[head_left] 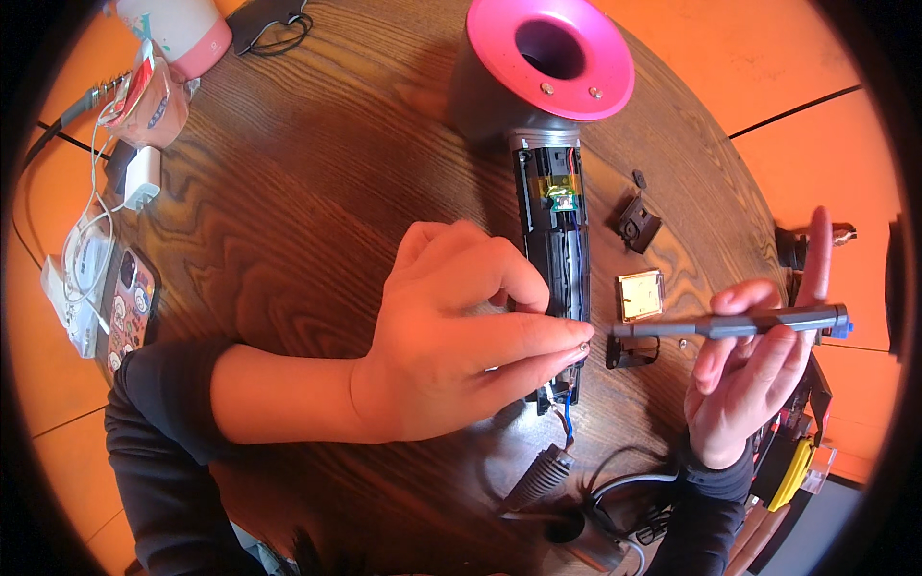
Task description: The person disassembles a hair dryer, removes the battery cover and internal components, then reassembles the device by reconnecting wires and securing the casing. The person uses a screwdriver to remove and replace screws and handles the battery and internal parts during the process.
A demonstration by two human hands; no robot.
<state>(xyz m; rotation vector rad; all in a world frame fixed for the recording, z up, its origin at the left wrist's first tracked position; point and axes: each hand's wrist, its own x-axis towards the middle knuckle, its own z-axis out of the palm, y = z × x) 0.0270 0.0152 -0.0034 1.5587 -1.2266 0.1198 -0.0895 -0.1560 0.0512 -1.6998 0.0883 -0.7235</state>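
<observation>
A hair dryer with a pink ring face (pixel 610 58) lies on the table, its handle (pixel 538 230) opened so that wires, yellow tape and a small green board show. Over the lower end of that handle, my left hand (pixel 451 336) pinches thumb and forefinger together; a tiny shiny bit shows at the fingertips, too small to name. To the right, my right hand (pixel 740 384) holds a slim dark screwdriver (pixel 783 322) level, with one finger raised. The screwdriver's thin end points left and stops just short of the left fingertips.
On the dark wooden table (pixel 288 173), small black parts (pixel 636 226) and a yellowish square piece (pixel 641 296) lie right of the handle. A ribbed cable sleeve (pixel 540 477) and cords are below it. A phone (pixel 132 302), white charger (pixel 143 178) and pink-based container (pixel 197 43) occupy the left.
</observation>
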